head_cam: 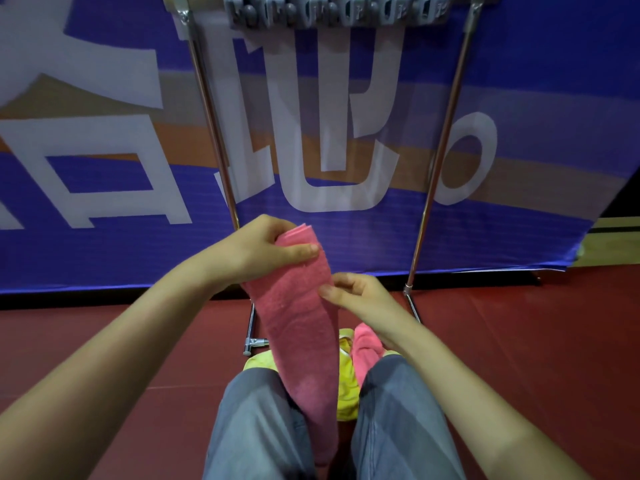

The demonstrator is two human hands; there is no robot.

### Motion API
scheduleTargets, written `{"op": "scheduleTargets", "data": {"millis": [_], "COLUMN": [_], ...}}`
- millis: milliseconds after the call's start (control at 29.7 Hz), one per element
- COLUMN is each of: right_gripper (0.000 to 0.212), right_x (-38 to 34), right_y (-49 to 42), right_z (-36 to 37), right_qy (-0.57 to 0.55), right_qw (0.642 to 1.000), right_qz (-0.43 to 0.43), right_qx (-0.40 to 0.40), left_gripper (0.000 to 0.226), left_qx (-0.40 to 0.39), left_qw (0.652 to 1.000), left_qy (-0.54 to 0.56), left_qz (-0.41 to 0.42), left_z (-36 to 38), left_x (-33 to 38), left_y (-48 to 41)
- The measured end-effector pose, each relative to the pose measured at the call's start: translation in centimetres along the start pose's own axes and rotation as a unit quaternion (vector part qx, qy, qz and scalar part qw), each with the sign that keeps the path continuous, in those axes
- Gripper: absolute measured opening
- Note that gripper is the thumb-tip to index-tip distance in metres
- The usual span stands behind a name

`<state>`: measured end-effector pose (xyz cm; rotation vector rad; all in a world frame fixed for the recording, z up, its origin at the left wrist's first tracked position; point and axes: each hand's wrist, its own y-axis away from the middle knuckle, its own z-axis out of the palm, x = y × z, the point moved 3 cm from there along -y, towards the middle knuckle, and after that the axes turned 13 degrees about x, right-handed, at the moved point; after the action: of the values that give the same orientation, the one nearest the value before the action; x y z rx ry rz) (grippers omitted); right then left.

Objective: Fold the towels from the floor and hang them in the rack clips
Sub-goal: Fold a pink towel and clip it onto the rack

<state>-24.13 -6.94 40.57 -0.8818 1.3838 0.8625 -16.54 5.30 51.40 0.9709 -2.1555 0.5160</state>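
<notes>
Careful: left hand [263, 247] clamps the folded pink terry towel [298, 327], can't tell if my right hand [360, 299] grips it, so layers may splay.

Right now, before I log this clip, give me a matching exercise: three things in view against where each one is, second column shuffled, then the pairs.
Things:
1. folded pink towel
2. yellow towel
3. rack clips

Places:
A. on the floor by the person's legs
B. in a row along the top of the rack
C. gripped at its top end by the left hand

Pairs: 1-C, 2-A, 3-B
</notes>
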Motion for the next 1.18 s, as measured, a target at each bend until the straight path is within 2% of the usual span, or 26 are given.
{"op": "scheduleTargets", "data": {"millis": [168, 370, 471, 538, 639, 774, 841, 942, 1110, 1177], "right_gripper": [0.017, 0.027, 0.025, 0.025, 0.024, 0.017, 0.018, 0.018, 0.017, 0.019], "right_x": [2.9, 8.4, 9.3, 9.0, 7.7, 4.8, 3.2, 0.5, -3.7, -4.9], "right_y": [0.5, 1.4, 2.2, 2.3, 1.9, 1.6, 1.6, 1.7, 1.6, 1.8], "right_z": [0.6, 0.7, 0.7, 0.3, -0.5, -0.7, -0.2, 0.3, -0.6, -0.8], "right_qy": [-0.002, 0.073, 0.112, 0.123, 0.094, 0.004, -0.023, -0.050, -0.017, -0.003], "right_qw": [0.996, 0.988, 0.985, 0.987, 0.992, 0.996, 0.997, 0.995, 0.995, 0.993], "right_qz": [0.074, 0.139, 0.128, 0.101, 0.082, 0.079, 0.076, 0.077, 0.062, 0.058], "right_qx": [-0.045, -0.007, -0.002, 0.004, 0.039, 0.036, 0.014, -0.036, -0.074, -0.100], "left_gripper": [0.006, 0.008, 0.010, 0.011, 0.013, 0.017, 0.001, 0.012, 0.043, 0.046], "left_qx": [0.055, 0.164, 0.212, 0.219, 0.185, 0.068, 0.004, -0.052, -0.061, -0.072], "left_qw": [0.998, 0.986, 0.977, 0.975, 0.978, 0.986, 0.996, 0.995, 0.968, 0.961], "left_qy": [0.011, 0.033, 0.000, -0.030, -0.092, -0.152, -0.081, 0.087, 0.243, 0.268], "left_qz": [0.004, 0.028, 0.038, 0.015, -0.020, -0.030, -0.034, -0.018, 0.018, 0.010], "left_z": [-0.9, -3.7, -5.5, -6.2, -5.7, -1.7, 0.8, 3.8, 4.8, 4.9], "left_x": [0.5, 0.8, -0.2, -1.7, -4.7, -8.6, -9.0, -7.1, -3.8, -3.4], "left_y": [0.1, 0.1, 0.0, -0.1, 0.5, 1.5, 2.2, 2.5, 2.2, 2.1]}}
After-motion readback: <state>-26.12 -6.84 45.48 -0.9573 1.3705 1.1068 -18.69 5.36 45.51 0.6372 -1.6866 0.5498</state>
